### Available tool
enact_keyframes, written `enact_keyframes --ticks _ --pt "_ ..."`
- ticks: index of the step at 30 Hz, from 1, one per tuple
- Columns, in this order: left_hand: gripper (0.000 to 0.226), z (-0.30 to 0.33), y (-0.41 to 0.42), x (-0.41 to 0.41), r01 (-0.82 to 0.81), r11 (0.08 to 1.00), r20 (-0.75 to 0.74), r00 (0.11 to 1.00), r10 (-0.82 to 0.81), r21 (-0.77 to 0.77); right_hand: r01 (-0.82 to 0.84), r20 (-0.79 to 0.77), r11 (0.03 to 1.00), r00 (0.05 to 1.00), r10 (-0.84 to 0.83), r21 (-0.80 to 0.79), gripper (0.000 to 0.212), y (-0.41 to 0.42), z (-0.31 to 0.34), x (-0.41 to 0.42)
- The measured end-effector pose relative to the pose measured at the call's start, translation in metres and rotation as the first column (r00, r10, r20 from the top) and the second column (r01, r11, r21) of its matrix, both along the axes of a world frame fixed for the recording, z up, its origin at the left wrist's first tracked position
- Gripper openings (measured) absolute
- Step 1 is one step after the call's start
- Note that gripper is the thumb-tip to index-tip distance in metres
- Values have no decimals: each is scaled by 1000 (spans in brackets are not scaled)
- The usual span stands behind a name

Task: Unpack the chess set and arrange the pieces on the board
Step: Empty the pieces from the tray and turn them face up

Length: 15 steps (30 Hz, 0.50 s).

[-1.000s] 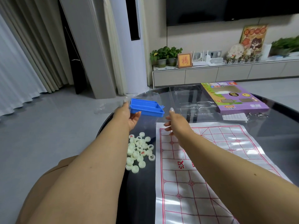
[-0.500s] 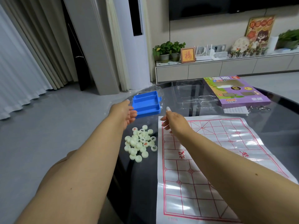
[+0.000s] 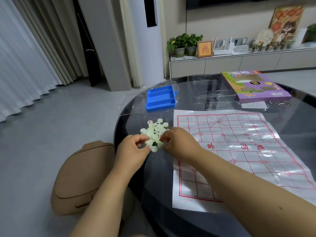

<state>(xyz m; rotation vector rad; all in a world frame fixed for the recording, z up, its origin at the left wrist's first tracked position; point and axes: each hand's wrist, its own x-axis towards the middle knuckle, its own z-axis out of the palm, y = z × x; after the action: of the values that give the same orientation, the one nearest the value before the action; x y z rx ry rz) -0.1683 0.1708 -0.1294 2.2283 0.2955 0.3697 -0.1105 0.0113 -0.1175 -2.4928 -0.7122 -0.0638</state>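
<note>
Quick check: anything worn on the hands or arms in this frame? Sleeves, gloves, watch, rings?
Nothing visible. The left hand and right hand are bare, with no gloves, and both forearms are bare up to the frame edge, with no sleeves or watch in view. No rings show, though the fingers are somewhat blurred.

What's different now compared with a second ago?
The left hand let go of the blue tray, now lying on the table. Both hands, the right hand too, pulled back to the pile of pieces. The board sheet stayed put.
</note>
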Motion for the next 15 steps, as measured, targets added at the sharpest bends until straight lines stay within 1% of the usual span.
enact_keyframes --ticks 1,3,5,9,12,15 --pt "30 -6 0 -2 18 999 -12 1000 -18 43 -8 35 1000 999 9 -30 27 1 -3 -4" --pt "41 -13 -2 -5 42 991 -17 999 -40 127 -4 53 998 999 7 -70 31 3 -7 -9" --pt "46 -14 -4 -4 50 982 -1 999 -51 182 2 47 997 999 1 -76 31 5 -8 -11" --pt "37 -13 -5 -3 55 974 31 997 -64 221 3 40 996 999 1 -87 25 8 -4 -11" --pt "30 -15 -4 -5 47 981 51 997 -58 187 -3 18 994 1000 5 -108 21 9 0 -13" --pt "30 -15 -2 -7 55 983 46 997 -64 177 -51 21 983 998 56 -178 23 9 3 -15"
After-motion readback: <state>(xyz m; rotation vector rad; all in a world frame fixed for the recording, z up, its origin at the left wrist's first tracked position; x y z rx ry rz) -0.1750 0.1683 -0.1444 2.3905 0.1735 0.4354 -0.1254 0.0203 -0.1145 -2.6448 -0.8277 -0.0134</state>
